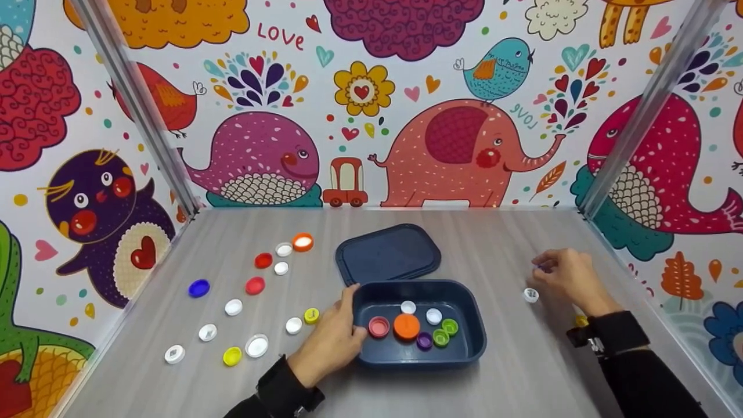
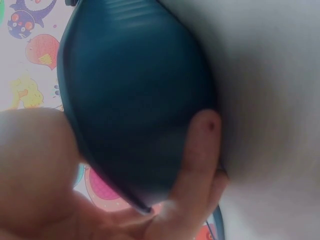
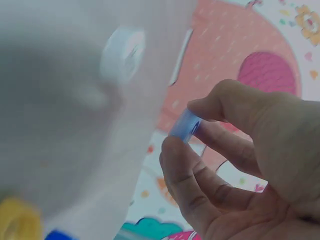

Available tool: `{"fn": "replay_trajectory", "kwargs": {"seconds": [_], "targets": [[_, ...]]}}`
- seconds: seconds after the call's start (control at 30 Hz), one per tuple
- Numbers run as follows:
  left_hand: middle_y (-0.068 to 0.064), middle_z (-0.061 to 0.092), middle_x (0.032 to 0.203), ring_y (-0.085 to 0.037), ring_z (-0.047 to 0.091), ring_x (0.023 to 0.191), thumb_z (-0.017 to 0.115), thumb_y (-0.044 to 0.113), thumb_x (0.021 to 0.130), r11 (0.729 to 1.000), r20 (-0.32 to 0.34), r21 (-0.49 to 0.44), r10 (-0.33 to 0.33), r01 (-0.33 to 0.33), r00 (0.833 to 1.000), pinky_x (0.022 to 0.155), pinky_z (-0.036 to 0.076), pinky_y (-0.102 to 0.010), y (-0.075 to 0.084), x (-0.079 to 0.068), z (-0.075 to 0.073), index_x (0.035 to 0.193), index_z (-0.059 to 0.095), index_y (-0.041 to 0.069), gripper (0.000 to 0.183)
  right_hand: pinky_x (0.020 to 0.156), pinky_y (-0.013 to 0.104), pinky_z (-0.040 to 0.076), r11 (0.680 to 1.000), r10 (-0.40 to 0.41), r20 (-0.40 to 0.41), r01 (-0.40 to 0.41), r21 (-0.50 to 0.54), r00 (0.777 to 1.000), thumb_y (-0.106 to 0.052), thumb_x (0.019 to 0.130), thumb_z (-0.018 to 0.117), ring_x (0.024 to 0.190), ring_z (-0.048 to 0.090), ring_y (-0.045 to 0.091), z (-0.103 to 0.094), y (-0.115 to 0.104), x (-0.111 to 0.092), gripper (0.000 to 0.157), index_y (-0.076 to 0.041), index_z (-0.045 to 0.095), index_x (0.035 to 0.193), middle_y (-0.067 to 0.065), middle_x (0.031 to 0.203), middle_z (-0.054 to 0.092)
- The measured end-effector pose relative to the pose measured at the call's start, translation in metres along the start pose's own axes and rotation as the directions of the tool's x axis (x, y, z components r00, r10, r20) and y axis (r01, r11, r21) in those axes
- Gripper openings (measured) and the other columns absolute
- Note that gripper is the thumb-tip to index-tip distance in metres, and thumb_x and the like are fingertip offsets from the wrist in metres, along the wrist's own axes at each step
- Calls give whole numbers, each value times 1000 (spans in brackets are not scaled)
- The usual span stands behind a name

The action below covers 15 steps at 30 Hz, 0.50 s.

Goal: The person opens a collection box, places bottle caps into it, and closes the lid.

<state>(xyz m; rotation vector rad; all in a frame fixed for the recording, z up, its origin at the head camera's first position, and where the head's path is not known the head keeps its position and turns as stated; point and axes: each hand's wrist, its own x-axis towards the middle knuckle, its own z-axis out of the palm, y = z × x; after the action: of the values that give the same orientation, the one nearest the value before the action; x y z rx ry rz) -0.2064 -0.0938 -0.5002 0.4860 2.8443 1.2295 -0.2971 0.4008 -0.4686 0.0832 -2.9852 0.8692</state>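
My left hand [image 1: 329, 339] grips the left end of a dark blue plastic box [image 1: 421, 362]. In the left wrist view, a finger lies along the box's outer wall [image 2: 135, 100] and the thumb is at its rim. Inside the box are several bottle caps: a large orange cap [image 1: 406, 327], a pink one [image 1: 379, 327], and smaller white, green and purple ones. On the right, my right hand [image 1: 572, 280] pinches a small light blue bottle cap [image 3: 185, 125] between thumb and fingertips. A white cap [image 1: 530, 295] lies on the table just left of that hand.
Behind the box lies its dark blue lid [image 1: 389, 255]. Several loose caps are spread over the left of the table, among them a blue cap [image 1: 199, 288] and an orange-rimmed one [image 1: 302, 242]. A yellow cap [image 3: 20, 220] lies near my right wrist. Patterned walls enclose the table.
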Motion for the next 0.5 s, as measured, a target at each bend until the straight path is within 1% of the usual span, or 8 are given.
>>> {"fn": "replay_trajectory", "kwargs": {"seconds": [0.07,0.17,0.23,0.3,0.33,0.5], "targets": [[-40,63,161,-47,69,144,71,-1,97,1000,-2,0,4,-4,1000,124,55,-66,0,0,0,174,36,-2,84,92,41,72,999,-47,-23,47,-4,999,-18,105,84,104,79,32,4,-11,-2,30,2,87,127,23,119,87],[-40,64,160,-47,69,144,70,-2,96,1000,-4,-2,16,-16,1000,122,56,-66,0,0,-1,173,37,-3,84,80,24,66,994,-112,-55,112,-2,992,-16,102,87,96,79,25,11,-30,-7,24,-1,89,122,17,111,89],[-40,64,161,-48,68,145,70,-2,96,1000,1,-3,17,-17,1000,123,55,-67,0,0,-1,173,37,-3,84,74,19,61,989,-149,-67,150,5,987,-14,101,88,93,79,22,16,-42,-11,21,-3,90,119,14,108,89],[-39,62,163,-48,67,148,70,-1,96,1000,9,-6,11,-11,1000,124,54,-67,0,0,-1,174,36,-3,85,75,18,63,984,-176,-69,177,15,982,-13,101,89,92,79,21,21,-54,-16,20,-5,90,118,12,108,89],[-39,61,164,-48,66,150,70,-1,97,1000,14,-6,4,-3,1000,125,53,-66,0,0,-1,174,36,-3,85,76,19,64,982,-189,-70,190,16,980,-13,100,89,92,80,20,24,-60,-18,18,-6,91,117,11,108,89],[-39,60,166,-48,65,150,70,0,98,1000,24,-13,-14,15,1000,127,52,-66,0,1,-1,175,35,-3,84,84,32,71,968,-251,-75,252,5,965,-9,98,90,93,79,17,36,-87,-29,15,-10,91,113,8,107,86]]}}
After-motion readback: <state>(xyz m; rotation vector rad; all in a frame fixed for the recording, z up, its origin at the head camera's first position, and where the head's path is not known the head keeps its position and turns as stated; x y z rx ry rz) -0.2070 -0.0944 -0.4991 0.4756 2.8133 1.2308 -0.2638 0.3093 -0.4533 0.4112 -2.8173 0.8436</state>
